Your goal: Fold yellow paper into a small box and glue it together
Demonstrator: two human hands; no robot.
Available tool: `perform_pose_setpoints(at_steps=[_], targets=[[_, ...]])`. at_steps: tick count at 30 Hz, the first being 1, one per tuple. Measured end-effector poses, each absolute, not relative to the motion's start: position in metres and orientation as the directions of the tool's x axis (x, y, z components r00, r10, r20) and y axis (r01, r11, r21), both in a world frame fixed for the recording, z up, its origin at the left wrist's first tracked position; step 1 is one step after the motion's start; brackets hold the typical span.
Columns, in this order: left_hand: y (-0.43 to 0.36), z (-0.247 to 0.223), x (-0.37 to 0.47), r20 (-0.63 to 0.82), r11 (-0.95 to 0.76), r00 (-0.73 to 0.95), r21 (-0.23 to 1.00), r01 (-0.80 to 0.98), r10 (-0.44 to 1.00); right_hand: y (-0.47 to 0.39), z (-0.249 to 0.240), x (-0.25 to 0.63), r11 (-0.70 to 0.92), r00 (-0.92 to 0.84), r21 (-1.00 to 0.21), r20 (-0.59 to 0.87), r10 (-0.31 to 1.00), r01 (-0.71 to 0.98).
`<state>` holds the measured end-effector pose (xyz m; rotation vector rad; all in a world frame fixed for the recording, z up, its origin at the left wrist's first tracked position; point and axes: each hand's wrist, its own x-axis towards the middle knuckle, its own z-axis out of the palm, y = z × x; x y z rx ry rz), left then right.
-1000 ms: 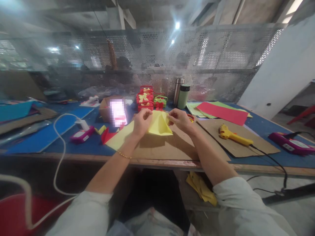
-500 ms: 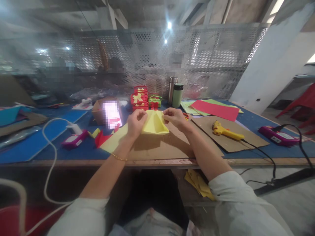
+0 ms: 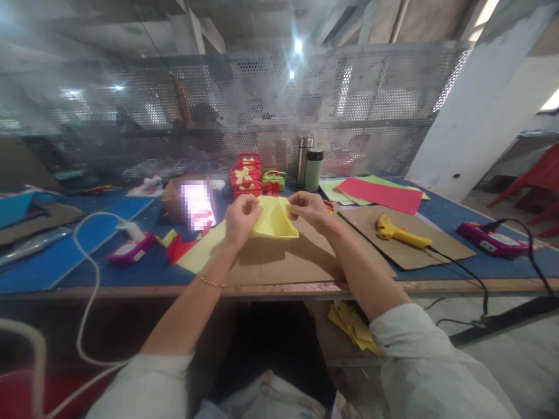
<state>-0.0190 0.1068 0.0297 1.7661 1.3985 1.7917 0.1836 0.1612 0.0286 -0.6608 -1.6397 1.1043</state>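
A folded yellow paper piece [image 3: 275, 218] is held up between both hands, over a brown cardboard sheet [image 3: 301, 256]. My left hand [image 3: 242, 218] pinches its left edge, and my right hand [image 3: 309, 209] pinches its upper right corner. The paper has creases and a flap that stands out toward me. Under my left forearm lies a flat pale yellow sheet [image 3: 196, 256]. Red scissor handles [image 3: 328, 206] show partly behind my right hand.
A yellow glue gun [image 3: 402, 234] lies on cardboard at right. Behind are small red boxes [image 3: 247, 176], a green bottle [image 3: 314, 170], a steel flask [image 3: 303, 160] and coloured sheets [image 3: 379, 195]. At left are a lit phone [image 3: 198, 203], a purple power strip [image 3: 131, 250] and a white cable.
The view has shifted very slightly. Both hands keep the same pinch on the yellow paper, and nothing else has visibly moved.
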Motion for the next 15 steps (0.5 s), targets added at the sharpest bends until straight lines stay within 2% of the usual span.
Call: perform_pose_setpoints(at_steps=[5, 15], targets=[[0.1063, 0.0292, -0.0191, 0.621, -0.495, -0.231, 0.756, 0.428, 0.749, 0.1616, 0.0273, 0.1823, 0.471, -0.333, -0.878, 0.471, 0.817, -0.084], [0.1073, 0.0277, -0.0201, 0.626, -0.495, -0.238, 0.752, 0.435, 0.743, 0.1582, 0.0259, 0.1822, 0.441, -0.359, -0.891, 0.448, 0.819, -0.106]])
